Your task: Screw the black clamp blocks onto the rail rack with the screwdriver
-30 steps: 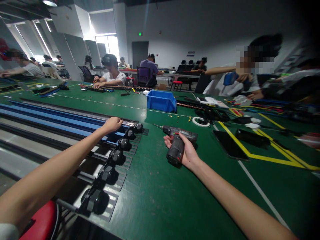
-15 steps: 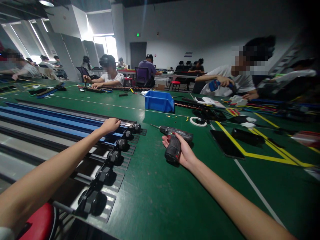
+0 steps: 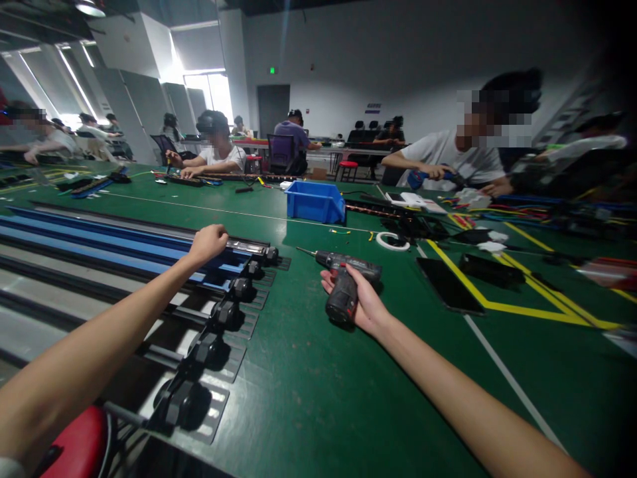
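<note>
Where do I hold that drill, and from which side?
Best grip the drill by its thick handle, probably from the right, as the right hand does: the thin bit points left, away from that side.

A black, red-trimmed drill (image 3: 343,291), bit (image 3: 306,251) pointing left, is held right of long parallel blue and grey bars (image 3: 99,249).

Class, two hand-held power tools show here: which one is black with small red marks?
The drill in the wearer's right hand. The other power tool, held by the person farther back at right, shows bright blue instead.
</note>
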Motion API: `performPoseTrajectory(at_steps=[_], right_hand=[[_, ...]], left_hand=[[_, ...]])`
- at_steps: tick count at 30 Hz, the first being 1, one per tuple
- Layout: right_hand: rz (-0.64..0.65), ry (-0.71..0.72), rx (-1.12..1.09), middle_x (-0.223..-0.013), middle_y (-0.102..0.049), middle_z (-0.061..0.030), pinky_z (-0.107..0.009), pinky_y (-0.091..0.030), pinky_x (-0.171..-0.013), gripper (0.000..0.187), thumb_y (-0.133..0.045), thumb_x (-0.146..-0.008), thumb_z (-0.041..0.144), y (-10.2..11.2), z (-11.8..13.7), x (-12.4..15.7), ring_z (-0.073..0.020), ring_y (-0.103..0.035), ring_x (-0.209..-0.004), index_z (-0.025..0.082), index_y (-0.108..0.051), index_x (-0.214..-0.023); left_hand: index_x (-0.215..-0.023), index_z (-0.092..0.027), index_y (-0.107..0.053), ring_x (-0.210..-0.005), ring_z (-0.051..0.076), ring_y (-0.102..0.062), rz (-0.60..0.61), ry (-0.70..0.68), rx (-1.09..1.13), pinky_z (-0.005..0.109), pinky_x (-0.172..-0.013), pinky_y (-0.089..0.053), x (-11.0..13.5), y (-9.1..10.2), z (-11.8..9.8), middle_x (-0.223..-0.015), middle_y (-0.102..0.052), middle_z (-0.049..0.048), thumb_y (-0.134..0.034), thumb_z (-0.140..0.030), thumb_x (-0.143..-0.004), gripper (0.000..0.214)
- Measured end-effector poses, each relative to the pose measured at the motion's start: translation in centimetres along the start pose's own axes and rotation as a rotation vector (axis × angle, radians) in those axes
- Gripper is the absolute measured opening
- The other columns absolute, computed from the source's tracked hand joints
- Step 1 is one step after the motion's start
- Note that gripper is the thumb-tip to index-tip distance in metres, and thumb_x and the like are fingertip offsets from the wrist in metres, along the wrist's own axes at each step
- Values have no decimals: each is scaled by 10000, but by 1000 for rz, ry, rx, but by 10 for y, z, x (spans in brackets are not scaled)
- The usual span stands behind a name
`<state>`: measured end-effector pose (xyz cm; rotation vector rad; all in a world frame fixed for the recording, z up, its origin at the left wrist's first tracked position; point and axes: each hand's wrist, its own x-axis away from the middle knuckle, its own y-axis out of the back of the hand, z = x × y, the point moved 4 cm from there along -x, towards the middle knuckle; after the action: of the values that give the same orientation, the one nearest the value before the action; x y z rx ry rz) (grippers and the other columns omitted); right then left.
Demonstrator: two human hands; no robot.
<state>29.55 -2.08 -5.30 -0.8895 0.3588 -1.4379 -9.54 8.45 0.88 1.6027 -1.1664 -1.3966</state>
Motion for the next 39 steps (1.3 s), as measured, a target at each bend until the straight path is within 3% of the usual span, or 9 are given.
performPoseTrajectory(at_steps=[6,16,24,39], right_hand=[[12,-15,8,-1019,-738,-156,-319,-614,-860,223,-527,-979,322,1,0,0,-215,-718,-984,126,-630,-1006],[10,-17,8,-1009,-736,-166,-309,-613,-846,211,-527,-976,302,-1,1,2,-208,-731,-921,116,-624,-994],[10,-36,3,-973,-747,-138,-316,-630,-781,194,-504,-984,295,-1,1,1,-200,-736,-867,140,-618,-1009],[29,-38,6,-1010,-741,-150,-305,-629,-770,201,-544,-958,306,5,-1,-4,-210,-734,-881,132,-616,-1027]], left_hand=[[-1028,-186,-760,-963,216,-662,132,-141,56,258,-862,-475,1,-6,-9,-1043,-733,76,-420,-220,-792,415],[-1058,-191,-774,-1039,245,-663,135,-130,-95,285,-940,-474,10,4,-24,-1120,-719,105,-453,-225,-784,424],[-1098,-164,-753,-1026,239,-678,251,-149,-39,252,-900,-484,9,1,-26,-1032,-749,123,-428,-239,-811,440],[-949,-152,-751,-1006,288,-679,320,-72,-59,291,-866,-487,11,4,-30,-1028,-741,148,-367,-414,-884,469]])
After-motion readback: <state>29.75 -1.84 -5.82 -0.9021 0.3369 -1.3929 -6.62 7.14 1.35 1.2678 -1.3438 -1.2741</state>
